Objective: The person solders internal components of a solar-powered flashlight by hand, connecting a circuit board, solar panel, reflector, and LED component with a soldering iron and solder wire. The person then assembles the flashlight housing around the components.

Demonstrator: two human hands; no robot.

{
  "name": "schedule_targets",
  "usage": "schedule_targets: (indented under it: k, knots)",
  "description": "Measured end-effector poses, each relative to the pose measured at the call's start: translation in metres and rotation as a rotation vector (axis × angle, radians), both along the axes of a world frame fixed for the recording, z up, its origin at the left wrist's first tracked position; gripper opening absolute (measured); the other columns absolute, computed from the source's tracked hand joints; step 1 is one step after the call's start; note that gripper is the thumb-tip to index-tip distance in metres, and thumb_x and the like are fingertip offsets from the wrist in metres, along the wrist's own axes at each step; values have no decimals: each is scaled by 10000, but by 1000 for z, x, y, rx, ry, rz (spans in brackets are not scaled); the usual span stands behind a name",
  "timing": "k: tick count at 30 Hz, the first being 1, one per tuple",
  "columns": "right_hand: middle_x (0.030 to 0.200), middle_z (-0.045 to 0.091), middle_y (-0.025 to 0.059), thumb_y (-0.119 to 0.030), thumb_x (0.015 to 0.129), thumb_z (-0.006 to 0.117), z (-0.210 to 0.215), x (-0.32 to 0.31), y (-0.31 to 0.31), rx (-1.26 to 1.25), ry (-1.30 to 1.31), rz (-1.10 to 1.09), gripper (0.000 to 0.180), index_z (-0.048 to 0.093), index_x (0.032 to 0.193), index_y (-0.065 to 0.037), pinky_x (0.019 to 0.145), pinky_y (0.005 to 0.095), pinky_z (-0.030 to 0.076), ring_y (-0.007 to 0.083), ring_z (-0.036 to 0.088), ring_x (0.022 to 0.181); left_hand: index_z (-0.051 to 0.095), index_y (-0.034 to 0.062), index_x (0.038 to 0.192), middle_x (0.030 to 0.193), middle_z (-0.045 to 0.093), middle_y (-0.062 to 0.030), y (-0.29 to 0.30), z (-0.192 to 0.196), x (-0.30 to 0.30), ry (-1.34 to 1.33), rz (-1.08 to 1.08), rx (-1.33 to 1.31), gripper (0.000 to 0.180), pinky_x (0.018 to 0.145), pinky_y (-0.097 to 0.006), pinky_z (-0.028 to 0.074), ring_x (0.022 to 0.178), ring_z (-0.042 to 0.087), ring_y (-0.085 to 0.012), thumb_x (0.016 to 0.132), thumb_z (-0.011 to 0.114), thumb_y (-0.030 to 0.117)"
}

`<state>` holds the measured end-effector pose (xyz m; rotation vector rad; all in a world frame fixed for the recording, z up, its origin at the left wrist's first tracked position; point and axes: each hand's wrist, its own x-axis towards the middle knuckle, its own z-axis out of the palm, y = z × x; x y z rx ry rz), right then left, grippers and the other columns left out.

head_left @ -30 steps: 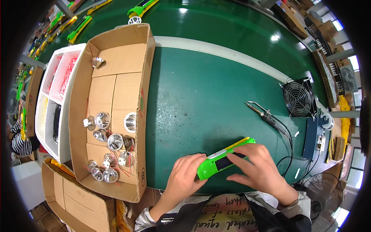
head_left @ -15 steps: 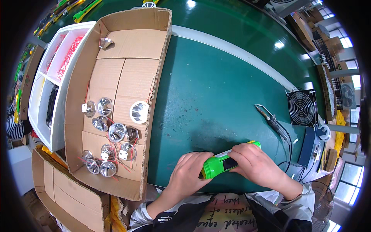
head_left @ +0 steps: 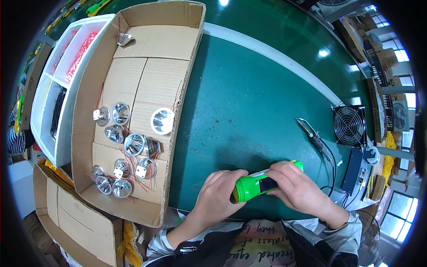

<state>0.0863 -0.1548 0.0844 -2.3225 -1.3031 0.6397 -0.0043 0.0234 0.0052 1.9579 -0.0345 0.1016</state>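
Note:
Both of my hands hold a bright green flashlight body [head_left: 249, 188] just above the near edge of the green work surface. It lies slantwise, with its ringed, open end toward the left and a black panel on its side. My left hand [head_left: 219, 191] is closed around the ringed end, its thumb side hidden. Fingers of my right hand [head_left: 296, 189] wrap over the other end, partly covering the black panel. To the left, a cardboard box [head_left: 84, 133] contains several silver reflectors [head_left: 134, 144] with thin red wires.
A soldering iron [head_left: 318, 142] lies at the right, its cable running toward a dark box-shaped unit [head_left: 353, 168]. Behind that unit stands a black fan [head_left: 348, 124]. Beyond the cardboard box, a white foam tray [head_left: 66, 120] holds red and black wires. Another cardboard box [head_left: 84, 222] sits lower left.
The view has shifted slightly. The flashlight body has turned a little in my hands, and more of its black panel shows. Both hands keep their hold.

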Motion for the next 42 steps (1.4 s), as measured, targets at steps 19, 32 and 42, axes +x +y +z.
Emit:
schedule_targets:
  k: [19, 32, 42]
  knots:
    - [949, 500, 136, -14, 645, 672, -1, 0, -39, 332, 15, -261, 351, 522, 962, 12, 856, 441, 436, 237, 536, 864, 503, 11, 1069, 1068, 571, -128, -19, 19, 18, -404, -63, -515, 512, 765, -343, 459, 897, 590, -251, 620, 708, 147]
    - [955, 504, 148, -31, 638, 629, -4, 0, -46, 312, -30, -238, 333, 539, 954, 22, 866, 456, 423, 260, 534, 880, 504, 52, 927, 1075, 564, -127, -26, 16, 15, -458, 7, -527, 378, 704, -322, 462, 835, 600, -246, 607, 697, 105]
    - [948, 514, 139, -30, 631, 637, -2, -1, -44, 328, -89, -241, 329, 546, 945, 10, 878, 465, 415, 270, 538, 891, 563, 56, 917, 1047, 583, -70, -28, 20, 16, -442, -25, -420, 333, 692, -315, 455, 829, 598, -222, 613, 682, 122]
